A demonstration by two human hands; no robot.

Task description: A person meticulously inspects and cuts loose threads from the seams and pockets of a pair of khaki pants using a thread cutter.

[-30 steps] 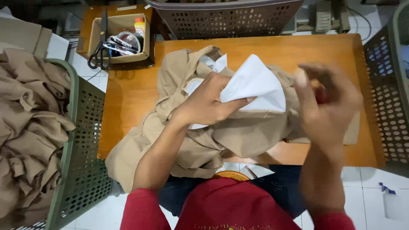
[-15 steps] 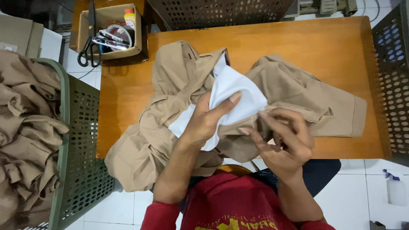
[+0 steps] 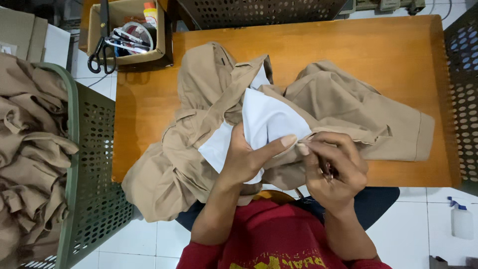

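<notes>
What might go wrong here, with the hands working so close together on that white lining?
The right hand seems to hold something small against the white lining, right by the left hand thumb; if it is sharp, the thumb could get nicked. Much of the khaki garment hangs over the table edge toward the lap, so its weight may drag it off. The scissors hang over the cardboard box rim and could be knocked down.

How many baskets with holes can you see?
4: a green basket at left full of tan cloth, a dark basket beyond the table, two at the right edge. More may be hidden.
</notes>
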